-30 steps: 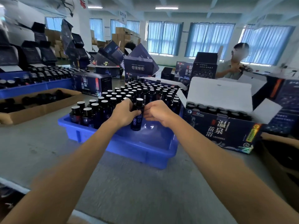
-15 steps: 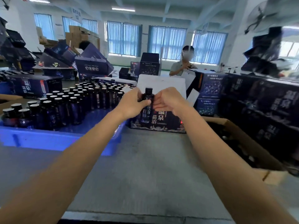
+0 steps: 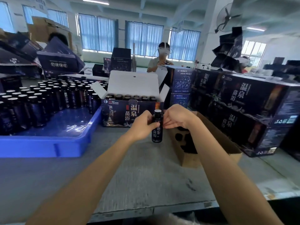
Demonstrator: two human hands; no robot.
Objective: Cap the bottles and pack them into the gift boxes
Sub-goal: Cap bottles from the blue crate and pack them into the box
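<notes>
Grey worktop, packing room. Small dark glass bottle is upright above it, just before the open dark-blue gift box — left hand and right hand fingers pinch its upper part. Box is partly filled; blue plastic tray holds many bottles — most of the work is judged to remain.

Two slender forearms are shown bare up from the lower edge of the view, the left forearm at seven o'clock and the right forearm at five o'clock. The left hand and right hand are likewise uncovered.
</notes>
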